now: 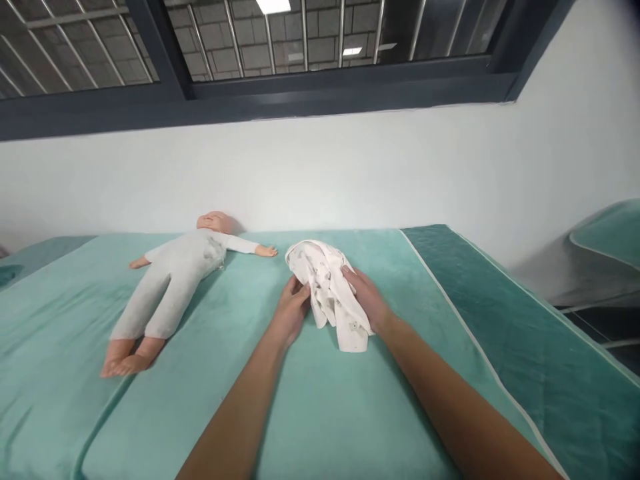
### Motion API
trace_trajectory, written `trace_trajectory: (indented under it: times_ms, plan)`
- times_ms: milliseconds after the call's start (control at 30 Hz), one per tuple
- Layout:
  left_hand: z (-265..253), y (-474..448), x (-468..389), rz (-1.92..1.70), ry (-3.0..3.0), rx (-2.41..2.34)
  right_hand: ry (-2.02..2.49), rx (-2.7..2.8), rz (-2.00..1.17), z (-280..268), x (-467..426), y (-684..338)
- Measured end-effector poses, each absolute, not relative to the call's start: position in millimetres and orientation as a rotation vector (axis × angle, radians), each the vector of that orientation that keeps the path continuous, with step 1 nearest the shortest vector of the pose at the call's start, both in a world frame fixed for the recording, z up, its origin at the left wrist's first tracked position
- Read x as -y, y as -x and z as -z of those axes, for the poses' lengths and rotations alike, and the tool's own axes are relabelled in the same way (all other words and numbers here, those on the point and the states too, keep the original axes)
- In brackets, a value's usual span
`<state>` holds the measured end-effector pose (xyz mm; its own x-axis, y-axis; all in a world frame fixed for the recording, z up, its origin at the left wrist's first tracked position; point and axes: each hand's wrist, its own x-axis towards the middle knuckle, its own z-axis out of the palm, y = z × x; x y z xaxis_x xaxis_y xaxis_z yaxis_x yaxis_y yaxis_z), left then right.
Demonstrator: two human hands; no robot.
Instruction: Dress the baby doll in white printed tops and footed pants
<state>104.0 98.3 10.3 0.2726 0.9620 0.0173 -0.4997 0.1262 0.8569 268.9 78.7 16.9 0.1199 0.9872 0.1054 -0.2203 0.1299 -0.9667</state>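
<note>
A crumpled white piece of baby clothing (327, 280) with a small print is bunched up between my two hands over the green bed cover. My left hand (291, 310) grips its left edge, thumb and fingers closed on the fabric. From the other side my right hand (367, 297) holds it, fingers partly hidden in the folds. One part of the cloth hangs down toward me. Left of it a baby doll (183, 267) in a white cloth body lies on its back, one arm stretched toward the clothing, bare feet toward me.
The green cover (330, 413) spreads across the bed, with a darker green strip (480, 287) on the right. A white wall (320, 173) stands behind, below a dark-framed barred window (340, 90). Another green padded surface (613, 233) shows at the far right.
</note>
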Motion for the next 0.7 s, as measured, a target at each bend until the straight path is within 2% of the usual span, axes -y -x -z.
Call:
trace_trajectory:
  times_ms: [167,300,500,600,700]
  plan:
    - [-14,-95,-96,-1.223,-0.813,-0.596,1.055,1.139,-1.235,-11,-74,-270]
    - [-17,-93,-96,-1.230,-0.808,-0.517,1.168,1.240,-0.974,-12,-74,-272]
    - [-14,-86,-98,-1.312,-0.755,-0.559,1.226,1.092,-0.629,-11,-76,-281]
    - [-13,-83,-98,-1.329,-0.727,-0.535,1.198,1.240,-0.556,-13,-72,-279]
    - [-13,-82,-97,-1.343,-0.731,-0.545,1.153,1.448,-0.280,-19,-64,-272]
